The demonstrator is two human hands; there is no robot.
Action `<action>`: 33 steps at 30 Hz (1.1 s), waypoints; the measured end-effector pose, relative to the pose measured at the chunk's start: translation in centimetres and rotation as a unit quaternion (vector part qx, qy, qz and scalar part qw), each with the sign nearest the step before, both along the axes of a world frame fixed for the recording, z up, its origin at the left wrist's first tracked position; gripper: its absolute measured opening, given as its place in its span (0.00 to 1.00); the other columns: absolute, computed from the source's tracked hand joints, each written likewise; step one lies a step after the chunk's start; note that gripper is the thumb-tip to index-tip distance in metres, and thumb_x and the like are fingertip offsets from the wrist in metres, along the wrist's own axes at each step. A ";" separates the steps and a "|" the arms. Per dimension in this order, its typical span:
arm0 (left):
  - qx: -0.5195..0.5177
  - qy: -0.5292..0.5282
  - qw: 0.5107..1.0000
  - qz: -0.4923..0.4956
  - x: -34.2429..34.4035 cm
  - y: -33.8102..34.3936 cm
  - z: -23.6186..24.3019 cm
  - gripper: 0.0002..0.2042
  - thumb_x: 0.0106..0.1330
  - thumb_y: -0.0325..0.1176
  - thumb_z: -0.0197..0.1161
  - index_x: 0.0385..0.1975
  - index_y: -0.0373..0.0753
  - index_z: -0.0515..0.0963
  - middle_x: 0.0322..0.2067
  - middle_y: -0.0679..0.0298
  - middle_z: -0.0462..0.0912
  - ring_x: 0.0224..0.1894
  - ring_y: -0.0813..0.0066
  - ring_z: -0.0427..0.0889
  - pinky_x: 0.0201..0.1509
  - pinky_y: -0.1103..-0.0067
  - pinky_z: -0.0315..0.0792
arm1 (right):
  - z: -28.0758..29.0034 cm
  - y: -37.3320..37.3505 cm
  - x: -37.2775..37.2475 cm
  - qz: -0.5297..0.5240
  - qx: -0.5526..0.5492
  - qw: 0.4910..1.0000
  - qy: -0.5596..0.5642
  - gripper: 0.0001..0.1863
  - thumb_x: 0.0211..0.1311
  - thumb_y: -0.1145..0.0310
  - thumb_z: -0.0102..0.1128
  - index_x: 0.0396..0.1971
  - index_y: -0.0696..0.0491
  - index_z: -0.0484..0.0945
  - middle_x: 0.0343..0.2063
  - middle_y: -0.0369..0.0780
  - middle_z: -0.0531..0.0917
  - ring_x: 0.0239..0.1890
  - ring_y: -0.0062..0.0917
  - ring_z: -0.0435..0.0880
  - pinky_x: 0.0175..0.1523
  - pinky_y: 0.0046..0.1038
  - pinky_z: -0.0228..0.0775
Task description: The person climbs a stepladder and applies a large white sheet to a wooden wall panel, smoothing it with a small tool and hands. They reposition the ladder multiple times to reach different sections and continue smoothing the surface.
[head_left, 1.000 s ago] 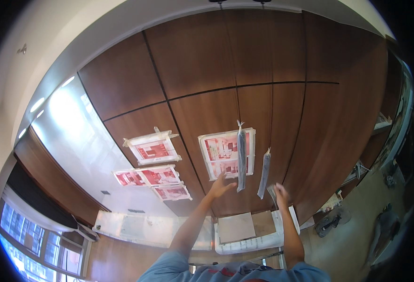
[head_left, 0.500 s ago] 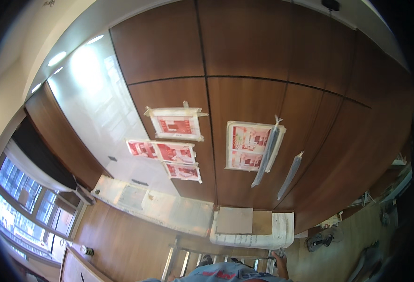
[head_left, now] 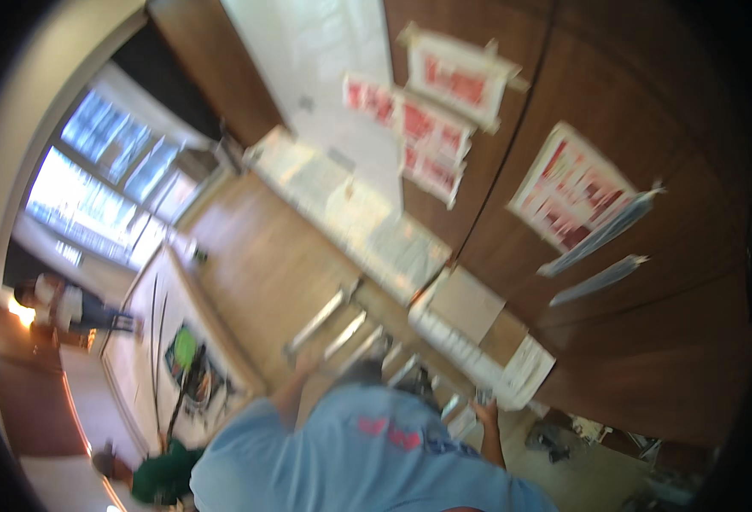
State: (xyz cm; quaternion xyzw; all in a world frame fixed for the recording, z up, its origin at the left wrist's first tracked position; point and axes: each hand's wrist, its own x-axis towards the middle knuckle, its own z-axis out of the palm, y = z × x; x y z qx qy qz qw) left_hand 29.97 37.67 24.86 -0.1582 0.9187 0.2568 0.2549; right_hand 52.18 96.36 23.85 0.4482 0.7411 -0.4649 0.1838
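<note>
Lt-blue shirt (head_left: 367, 452), ladder (head_left: 317, 324) prob. silver.

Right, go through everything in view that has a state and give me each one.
Slim tubes: hanging, wrapped in plastic
Printed sheets: taped up
White sheeting: laid flat
Ladder: set up, beneath the person
Left hand: blurred, grip unclear
Right hand: beside the ladder, grip unclear
Strip light: lit
Window: bright

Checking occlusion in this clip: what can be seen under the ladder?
Through gaps in the ladder, wood floor shows, blurred. The blue shirt covers the ladder's near part, so anything beneath there cannot be seen.
</note>
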 end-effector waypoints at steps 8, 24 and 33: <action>0.025 -0.004 0.977 0.213 6.8 -2.0 4.5 0.48 0.62 0.54 0.71 0.74 0.28 0.58 0.72 0.40 0.64 0.75 0.49 0.63 0.76 0.66 0.60 | -3.3 -0.9 1.6 0.025 0.022 0.999 0.017 0.48 0.46 0.50 0.82 0.62 0.61 0.68 0.56 0.54 0.81 0.59 0.46 0.81 0.64 0.39 0.71; -0.121 0.066 0.956 0.258 -3.5 -7.7 -6.6 0.46 0.66 0.67 0.59 0.69 0.27 0.66 0.67 0.37 0.69 0.71 0.43 0.68 0.73 0.61 0.63 | -4.1 -5.6 2.1 -0.088 0.241 0.967 0.011 0.39 0.52 0.52 0.78 0.57 0.60 0.71 0.51 0.57 0.77 0.55 0.51 0.76 0.60 0.49 0.71; -0.180 0.233 0.953 0.075 -1.0 -9.1 -7.7 0.21 0.72 0.44 0.62 0.56 0.33 0.81 0.50 0.47 0.85 0.53 0.48 0.83 0.55 0.63 0.76 | -9.5 -7.6 3.6 -0.192 0.469 0.861 0.040 0.43 0.57 0.56 0.76 0.64 0.68 0.66 0.57 0.60 0.75 0.61 0.54 0.75 0.67 0.45 0.67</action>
